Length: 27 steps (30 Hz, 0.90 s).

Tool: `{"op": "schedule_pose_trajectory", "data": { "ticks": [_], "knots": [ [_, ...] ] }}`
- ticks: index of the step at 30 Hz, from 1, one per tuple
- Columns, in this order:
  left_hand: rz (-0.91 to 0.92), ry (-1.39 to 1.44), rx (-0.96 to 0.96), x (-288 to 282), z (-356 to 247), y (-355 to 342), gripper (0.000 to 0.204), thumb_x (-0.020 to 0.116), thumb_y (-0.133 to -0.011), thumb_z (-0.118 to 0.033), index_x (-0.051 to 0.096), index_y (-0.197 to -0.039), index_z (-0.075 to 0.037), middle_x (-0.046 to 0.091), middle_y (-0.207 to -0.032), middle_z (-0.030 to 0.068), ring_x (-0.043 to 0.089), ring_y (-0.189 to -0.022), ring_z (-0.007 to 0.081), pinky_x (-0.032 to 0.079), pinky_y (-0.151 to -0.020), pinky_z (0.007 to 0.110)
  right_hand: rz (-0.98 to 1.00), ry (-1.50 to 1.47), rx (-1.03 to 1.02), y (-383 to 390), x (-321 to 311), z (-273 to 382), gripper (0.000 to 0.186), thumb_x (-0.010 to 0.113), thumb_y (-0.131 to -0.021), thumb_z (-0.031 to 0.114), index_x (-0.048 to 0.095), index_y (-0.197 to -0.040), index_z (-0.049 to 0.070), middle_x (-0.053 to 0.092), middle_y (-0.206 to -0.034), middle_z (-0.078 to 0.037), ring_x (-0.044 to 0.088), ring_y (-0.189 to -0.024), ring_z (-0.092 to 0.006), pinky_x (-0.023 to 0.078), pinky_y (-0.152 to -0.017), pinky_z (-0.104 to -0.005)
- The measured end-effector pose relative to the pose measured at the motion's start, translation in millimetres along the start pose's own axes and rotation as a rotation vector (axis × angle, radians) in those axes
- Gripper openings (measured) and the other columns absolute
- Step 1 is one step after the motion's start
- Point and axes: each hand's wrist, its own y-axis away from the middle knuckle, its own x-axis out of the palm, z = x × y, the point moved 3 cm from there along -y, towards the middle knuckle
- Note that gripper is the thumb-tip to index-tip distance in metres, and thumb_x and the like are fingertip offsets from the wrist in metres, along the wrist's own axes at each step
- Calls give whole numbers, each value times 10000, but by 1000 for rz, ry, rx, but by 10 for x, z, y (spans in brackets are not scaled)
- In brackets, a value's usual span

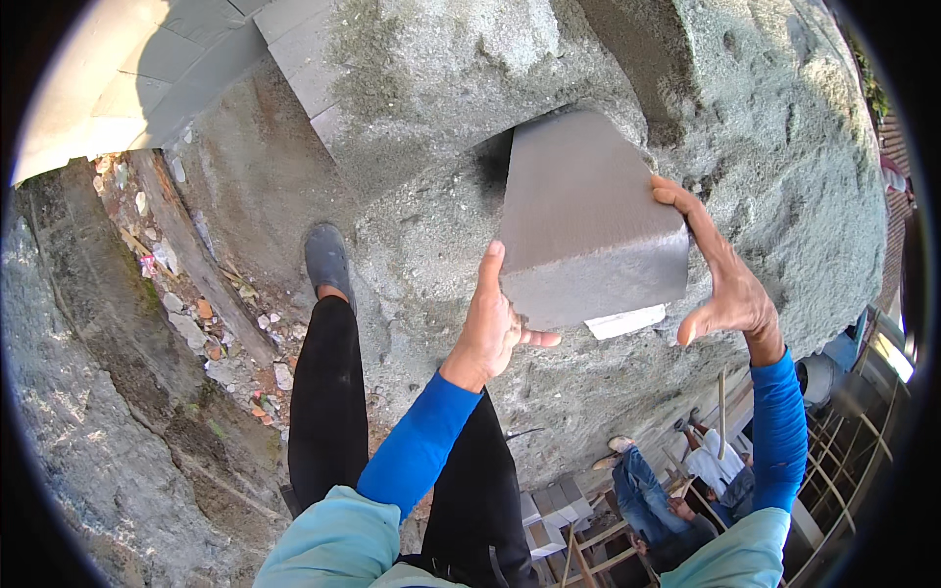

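A large grey masonry block (588, 196) lies on a rough grey sandy surface (431, 284), its near face toward me. My left hand (485, 328) is against the block's near left corner, thumb up along the side and a finger stretched along the lower front edge. On the opposite side, my right hand (730, 289) has its fingertips on the block's right edge, with the thumb held apart from it. Between them the two hands hold the block. A bright white strip (625, 322) shows below its front face. Dark shadow fills a hollow at its far left.
Laid grey blocks (299, 59) form an edge at upper left. My shoe (327, 257) stands beside a lower strip of rubble (196, 314) and a long beam (196, 245). Far below at right are people (657, 500), wooden poles (723, 412) and stacked blocks (559, 505).
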Motion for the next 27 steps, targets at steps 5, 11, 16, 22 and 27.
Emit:
{"op": "schedule_pose_trajectory", "data": {
  "ticks": [5, 11, 16, 22, 27],
  "knots": [
    [124, 93, -146, 510, -318, -514, 748, 629, -903, -581, 460, -1461, -113, 531, -1412, 200, 556, -1253, 381, 475, -959, 625, -461, -38, 447, -212, -383, -186, 649, 595, -966, 579, 652, -1243, -5, 612, -1294, -254, 572, -1261, -321, 460, -1057, -435],
    [178, 245, -48, 537, -59, -648, 646, 703, -880, -446, 527, -1387, -86, 603, -1327, 144, 578, -1232, 349, 473, -1005, 563, -530, -476, 957, -194, -325, -618, 768, 710, -806, 460, 549, -1311, -96, 630, -1160, -297, 666, -988, -395, 509, -874, -426],
    [157, 327, -106, 175, 10, -375, 567, 678, -916, -407, 552, -1367, -85, 635, -1296, 124, 612, -1193, 335, 496, -998, 536, -493, -677, 903, 52, 225, -238, 751, 697, -793, 427, 569, -1311, -102, 588, -1284, -314, 582, -1191, -414, 463, -973, -409],
    [-206, 113, -84, -355, 354, 1199, 491, 602, -980, -358, 555, -1379, -75, 645, -1296, 95, 621, -1192, 276, 498, -1015, 457, -550, -1003, 845, 1162, 1337, 469, 977, 722, -787, 333, 291, -1552, -97, 469, -1451, -361, 485, -1344, -422, 355, -1137, -432],
    [-313, -50, -35, -704, 983, 1313, 481, 607, -977, -381, 568, -1339, -66, 635, -1296, 67, 611, -1193, 257, 487, -1019, 436, -337, -996, 885, 1551, 1961, -342, 1084, 780, -723, 307, 230, -1552, -124, 448, -1463, -362, 486, -1352, -405, 373, -1137, -424]
  ]
}}
